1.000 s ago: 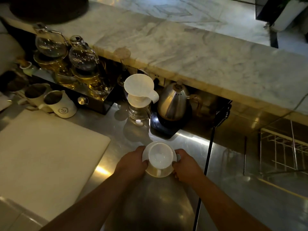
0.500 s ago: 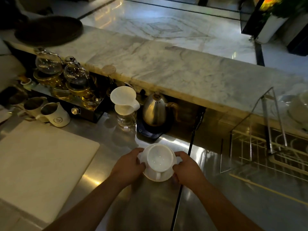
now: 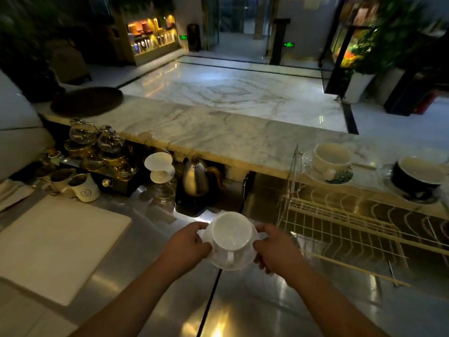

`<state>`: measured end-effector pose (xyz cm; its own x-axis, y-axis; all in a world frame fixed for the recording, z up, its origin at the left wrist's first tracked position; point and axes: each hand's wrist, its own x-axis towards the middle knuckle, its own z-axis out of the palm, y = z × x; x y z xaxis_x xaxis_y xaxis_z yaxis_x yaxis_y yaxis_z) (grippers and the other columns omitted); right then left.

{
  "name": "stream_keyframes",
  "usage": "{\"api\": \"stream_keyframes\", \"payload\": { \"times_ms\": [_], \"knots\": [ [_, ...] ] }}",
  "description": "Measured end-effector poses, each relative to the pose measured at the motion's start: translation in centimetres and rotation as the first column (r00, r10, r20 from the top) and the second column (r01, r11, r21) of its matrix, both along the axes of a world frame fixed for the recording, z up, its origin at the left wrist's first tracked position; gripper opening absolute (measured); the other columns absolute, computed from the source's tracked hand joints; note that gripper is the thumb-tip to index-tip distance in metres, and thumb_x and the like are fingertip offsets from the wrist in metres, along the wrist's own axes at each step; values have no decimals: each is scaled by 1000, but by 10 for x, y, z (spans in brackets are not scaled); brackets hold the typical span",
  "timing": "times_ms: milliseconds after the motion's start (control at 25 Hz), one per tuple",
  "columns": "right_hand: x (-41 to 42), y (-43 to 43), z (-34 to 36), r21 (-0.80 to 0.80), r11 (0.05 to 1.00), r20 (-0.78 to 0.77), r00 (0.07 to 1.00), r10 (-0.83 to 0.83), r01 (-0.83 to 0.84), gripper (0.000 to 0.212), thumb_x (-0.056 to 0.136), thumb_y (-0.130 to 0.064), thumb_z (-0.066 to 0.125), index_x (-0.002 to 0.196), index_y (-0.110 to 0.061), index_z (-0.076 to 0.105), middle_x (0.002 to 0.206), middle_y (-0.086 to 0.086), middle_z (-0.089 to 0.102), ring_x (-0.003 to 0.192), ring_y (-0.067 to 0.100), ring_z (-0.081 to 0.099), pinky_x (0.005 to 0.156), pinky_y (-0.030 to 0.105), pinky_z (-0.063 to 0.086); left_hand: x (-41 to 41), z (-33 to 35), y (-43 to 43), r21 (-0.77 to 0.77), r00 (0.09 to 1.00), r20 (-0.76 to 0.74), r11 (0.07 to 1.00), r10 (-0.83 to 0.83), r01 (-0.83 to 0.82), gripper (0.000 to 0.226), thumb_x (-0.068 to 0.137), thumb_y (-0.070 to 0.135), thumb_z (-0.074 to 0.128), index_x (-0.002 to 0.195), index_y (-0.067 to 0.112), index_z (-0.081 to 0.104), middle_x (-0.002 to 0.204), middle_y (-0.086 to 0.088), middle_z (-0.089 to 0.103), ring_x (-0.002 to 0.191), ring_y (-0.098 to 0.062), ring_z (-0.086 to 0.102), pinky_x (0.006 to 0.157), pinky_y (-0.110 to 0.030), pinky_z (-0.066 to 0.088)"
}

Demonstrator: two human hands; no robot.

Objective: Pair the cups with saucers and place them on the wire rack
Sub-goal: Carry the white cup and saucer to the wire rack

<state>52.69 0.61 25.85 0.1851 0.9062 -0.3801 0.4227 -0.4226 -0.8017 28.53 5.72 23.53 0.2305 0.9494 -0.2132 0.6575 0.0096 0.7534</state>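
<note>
Fingers: in the head view both sets curl around the saucer's rim, left fingers [image 3: 202,245] on its left edge, right fingers [image 3: 258,246] on its right edge.
Left hand [image 3: 187,244]: grasping the saucer from the left, thumb lying along the far rim.
Right hand [image 3: 277,249]: grasping the saucer from the right, thumb reaching toward the cup.
Cup [image 3: 230,233]: white, upright on the saucer, handle pointing toward the person, inside looks empty.
Saucer [image 3: 233,263]: white, under the cup, carried between the two hands above the steel counter [image 3: 255,307].
Wire rack [image 3: 352,224]: white, on the counter to the right of the hands, near but apart from the saucer.
Other pairs: a cream cup on a saucer [image 3: 330,164] and a dark cup on a saucer [image 3: 418,178] sit at the rack's top level beside the marble ledge [image 3: 218,135].
Left side: a pale board [image 3: 56,244], two mugs [image 3: 77,184], a kettle [image 3: 195,178] and a dripper [image 3: 160,166].
</note>
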Motion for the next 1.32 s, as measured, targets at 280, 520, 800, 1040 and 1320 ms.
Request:
{"api": "stream_keyframes", "payload": {
  "times_ms": [280, 520, 800, 1040, 1320],
  "knots": [
    [63, -73, 59, 52, 995, 18, 996, -82, 81, 31, 90, -15, 63, 118, -26, 59, 62, 7, 73, 47, 16, 65, 44, 28, 50, 66, 63, -58, 19, 995, 24, 995, -101, 100, 44, 78, 29, 72, 116, 43, 54, 71, 20, 73, 63, -3, 70, 59, -26, 52],
    [101, -119, 92, 84, 972, 69, 971, -227, 221, 25, 91, -10, 60, 113, -18, 64, 64, 10, 71, 43, 11, 60, 43, 26, 48, 122, 86, -64, 24, 962, 81, 966, -260, 259, 46, 76, 27, 73, 119, 33, 58, 73, 7, 76, 64, -8, 71, 58, -27, 56],
    [128, -148, 107, 58, 925, 132, 915, -381, 376, 21, 97, -14, 57, 114, -26, 61, 71, 12, 71, 48, 14, 60, 46, 28, 49, 175, 99, -56, 26, 895, 111, 901, -432, 432, 42, 74, 26, 73, 114, 30, 63, 90, 7, 73, 66, -7, 71, 58, -30, 59],
    [156, -164, 100, 25, 874, 105, 868, -485, 485, 16, 97, -18, 59, 106, -31, 58, 75, 10, 72, 45, 8, 60, 45, 24, 48, 216, 97, -51, 46, 821, 78, 825, -566, 564, 46, 73, 29, 70, 119, 28, 63, 103, 7, 70, 82, -15, 71, 77, -49, 63],
    [210, -143, 85, 64, 882, 81, 879, -471, 467, 23, 92, -14, 62, 102, -35, 61, 60, 5, 72, 43, 10, 60, 41, 27, 48, 262, 93, -40, 36, 844, 50, 845, -534, 533, 43, 76, 26, 70, 117, 35, 61, 93, 8, 71, 76, -12, 72, 74, -42, 64]
  ]
}}
